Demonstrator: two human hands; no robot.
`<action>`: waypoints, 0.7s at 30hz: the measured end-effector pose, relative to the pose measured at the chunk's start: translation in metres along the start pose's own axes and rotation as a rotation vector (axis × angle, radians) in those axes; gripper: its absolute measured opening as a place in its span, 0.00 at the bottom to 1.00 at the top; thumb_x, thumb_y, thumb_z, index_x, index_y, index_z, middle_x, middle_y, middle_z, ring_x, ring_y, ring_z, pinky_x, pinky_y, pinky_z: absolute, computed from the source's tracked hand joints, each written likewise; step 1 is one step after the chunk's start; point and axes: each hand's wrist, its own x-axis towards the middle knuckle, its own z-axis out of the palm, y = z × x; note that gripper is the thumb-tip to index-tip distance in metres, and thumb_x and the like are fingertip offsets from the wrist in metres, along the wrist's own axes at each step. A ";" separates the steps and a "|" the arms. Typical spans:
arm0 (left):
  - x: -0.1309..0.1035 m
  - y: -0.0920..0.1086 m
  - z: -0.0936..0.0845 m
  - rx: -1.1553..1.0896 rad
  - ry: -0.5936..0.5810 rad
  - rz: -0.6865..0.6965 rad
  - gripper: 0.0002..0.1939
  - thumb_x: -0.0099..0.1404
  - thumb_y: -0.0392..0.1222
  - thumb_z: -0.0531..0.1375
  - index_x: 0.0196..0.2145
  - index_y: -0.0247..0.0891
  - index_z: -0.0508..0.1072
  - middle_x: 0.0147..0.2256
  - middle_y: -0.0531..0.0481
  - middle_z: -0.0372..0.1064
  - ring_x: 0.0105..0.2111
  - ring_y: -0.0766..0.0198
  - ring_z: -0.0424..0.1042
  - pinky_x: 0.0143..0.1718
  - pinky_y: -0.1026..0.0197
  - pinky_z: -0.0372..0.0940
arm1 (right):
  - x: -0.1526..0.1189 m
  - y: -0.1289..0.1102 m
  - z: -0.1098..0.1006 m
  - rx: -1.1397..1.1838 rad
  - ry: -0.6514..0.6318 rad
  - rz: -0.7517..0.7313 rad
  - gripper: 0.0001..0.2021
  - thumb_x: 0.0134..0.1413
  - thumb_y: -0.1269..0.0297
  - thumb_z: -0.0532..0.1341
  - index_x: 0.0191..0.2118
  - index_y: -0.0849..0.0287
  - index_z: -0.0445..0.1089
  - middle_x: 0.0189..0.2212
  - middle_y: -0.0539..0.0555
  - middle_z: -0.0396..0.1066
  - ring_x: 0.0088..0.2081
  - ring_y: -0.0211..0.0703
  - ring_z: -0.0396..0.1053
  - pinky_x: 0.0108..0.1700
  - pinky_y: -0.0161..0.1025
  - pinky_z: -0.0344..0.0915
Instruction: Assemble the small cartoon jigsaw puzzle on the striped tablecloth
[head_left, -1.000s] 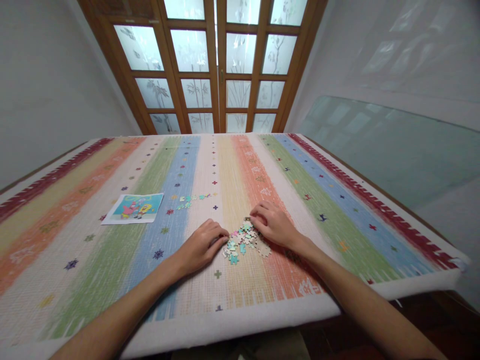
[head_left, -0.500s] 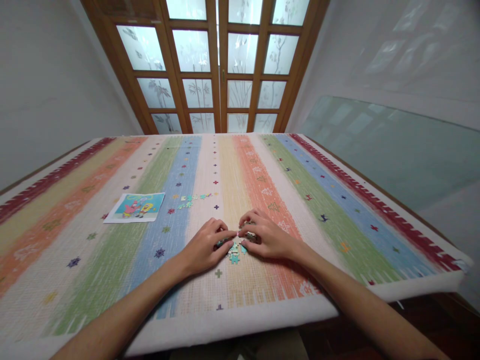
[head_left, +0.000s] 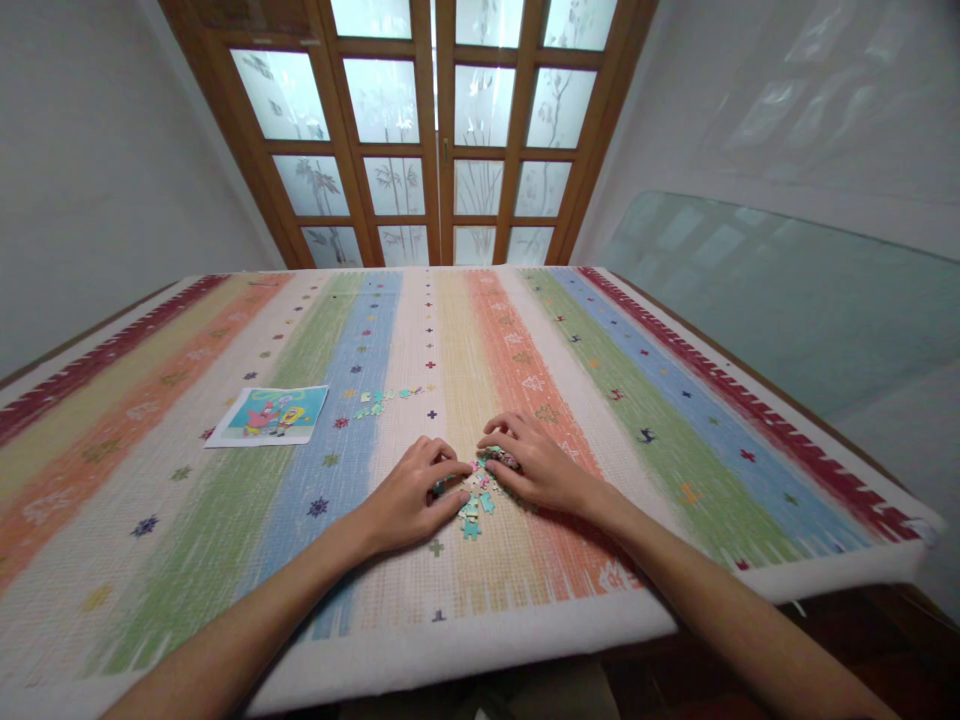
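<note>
A small heap of puzzle pieces (head_left: 472,510), mostly teal with some pink, lies on the striped cloth between my hands. My left hand (head_left: 420,492) rests at the heap's left side, fingers curved and apart, with some pieces partly hidden beneath them. On the heap's right side, my right hand (head_left: 534,465) curls over more pieces, its fingers parted. No piece is plainly gripped by either hand. Further away, a loose group of teal and yellow pieces (head_left: 379,402) lies on the blue stripe. Left of that group is a printed cartoon picture (head_left: 274,415), lying flat.
The striped cloth (head_left: 592,560) covers a wide table whose front edge is near my forearms. Behind the table stand wooden doors (head_left: 442,160) with frosted panes. A glass panel (head_left: 780,300) leans along the right wall.
My right hand has shifted slightly up and its thumb has moved away from the lower pieces. More of the heap shows between my hands, and some of its pieces have moved.
</note>
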 end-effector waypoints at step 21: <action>0.001 -0.015 -0.009 0.025 0.091 -0.078 0.03 0.68 0.39 0.60 0.36 0.41 0.74 0.38 0.47 0.71 0.41 0.55 0.67 0.46 0.49 0.66 | 0.001 -0.013 -0.002 0.164 -0.130 0.044 0.02 0.62 0.67 0.66 0.39 0.55 0.72 0.44 0.56 0.70 0.50 0.49 0.65 0.55 0.50 0.67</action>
